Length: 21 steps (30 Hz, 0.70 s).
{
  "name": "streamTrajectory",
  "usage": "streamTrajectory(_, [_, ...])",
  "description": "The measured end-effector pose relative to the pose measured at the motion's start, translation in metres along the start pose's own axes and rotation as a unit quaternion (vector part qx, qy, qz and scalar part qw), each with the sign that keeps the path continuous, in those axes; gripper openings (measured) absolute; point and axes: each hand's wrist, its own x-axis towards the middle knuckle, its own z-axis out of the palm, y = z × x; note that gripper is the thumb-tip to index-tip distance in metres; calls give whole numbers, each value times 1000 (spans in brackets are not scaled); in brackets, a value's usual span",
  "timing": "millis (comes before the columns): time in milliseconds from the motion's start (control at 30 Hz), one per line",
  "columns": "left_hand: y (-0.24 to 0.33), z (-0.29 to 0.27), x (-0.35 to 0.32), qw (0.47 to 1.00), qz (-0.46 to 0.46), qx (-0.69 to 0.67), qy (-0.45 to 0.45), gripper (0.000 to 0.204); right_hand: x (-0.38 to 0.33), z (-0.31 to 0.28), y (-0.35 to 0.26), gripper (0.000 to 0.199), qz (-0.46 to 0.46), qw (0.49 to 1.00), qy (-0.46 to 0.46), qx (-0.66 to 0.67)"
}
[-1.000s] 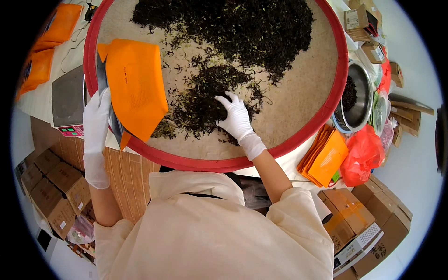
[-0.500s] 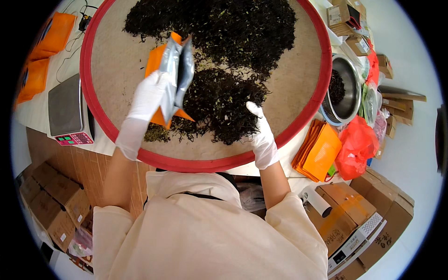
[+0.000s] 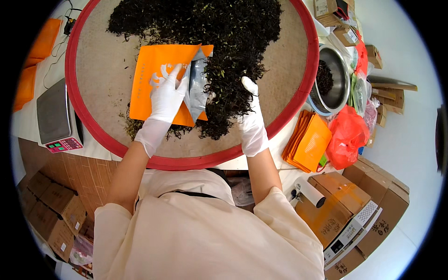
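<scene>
My left hand (image 3: 163,102), in a white glove, grips an orange pouch (image 3: 142,88) with a silver lining. The pouch lies tilted over the round tray (image 3: 93,60), its gaping mouth toward the right. Against that mouth sits a clump of dark dried tea leaves (image 3: 228,95). Behind the clump, my gloved right hand (image 3: 253,130) is cupped round the leaves, thumb up; the leaves hide its other fingers. A larger heap of the same leaves (image 3: 200,23) covers the far part of the tray.
A red rim (image 3: 196,162) borders the tray. At left stands a scale (image 3: 56,114); more orange pouches (image 3: 39,44) lie beyond it. At right are stacked orange pouches (image 3: 310,144), a red plastic bag (image 3: 347,137) and a metal bowl (image 3: 343,84) holding leaves. Cardboard boxes (image 3: 333,200) sit below.
The pouch has turned from nearly upright to lying over, printed side up, its mouth now right against the tea clump. My right hand stays cupped at the leaves. The whole view has shifted slightly.
</scene>
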Motion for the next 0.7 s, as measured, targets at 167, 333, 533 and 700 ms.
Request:
streamTrajectory(167, [4, -32, -8, 978, 90, -123, 144, 42, 14, -5, 19, 46, 24, 998, 22, 55])
streamTrajectory(333, [32, -86, -21, 924, 311, 94, 204, 34, 25, 19, 44, 47, 40, 998, -8, 50])
streamTrajectory(533, [42, -103, -52, 936, 333, 93, 70, 32, 40, 32, 79, 42, 107, 983, -55, 136])
streamTrajectory(700, [34, -100, -56, 936, 313, 132, 96, 33, 42, 37, 92, 35, 117, 986, -14, 116])
